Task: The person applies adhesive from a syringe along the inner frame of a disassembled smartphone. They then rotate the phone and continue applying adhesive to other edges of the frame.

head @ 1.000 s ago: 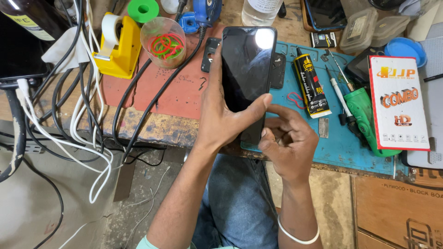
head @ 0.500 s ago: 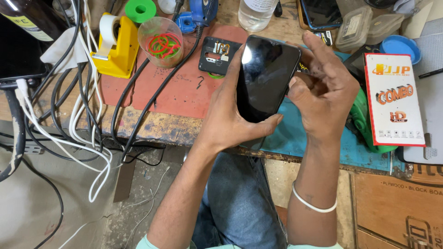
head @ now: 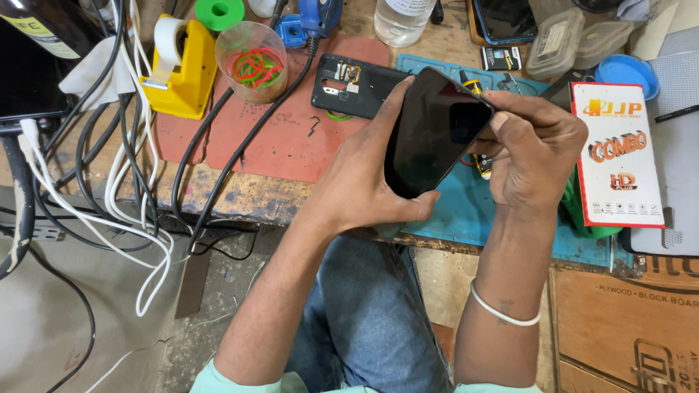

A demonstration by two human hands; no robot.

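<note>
— Gripping what, over at the front edge of the workbench?
— Holding a black glossy-screened smartphone [head: 437, 131], tilted, screen up, above the blue rubber work mat [head: 466, 211]. Left hand [head: 364, 182] wrapping round its left side, thumb hooking under the lower end, fingers curling along the upper left edge.
— And the right hand [head: 535, 156]?
— Pinching the phone's upper right corner, index finger pressing on the top edge, other fingers folding in beside it. Both closed on the phone, lifting it clear of the mat.
— Lying behind it?
— Resting on the red silicone mat [head: 277, 138], just beyond the left fingers: a black detached phone back cover [head: 349, 87]. Standing near the bench's right edge, just beside the right hand: a white flat cardboard box with a red border [head: 619, 167].
</note>
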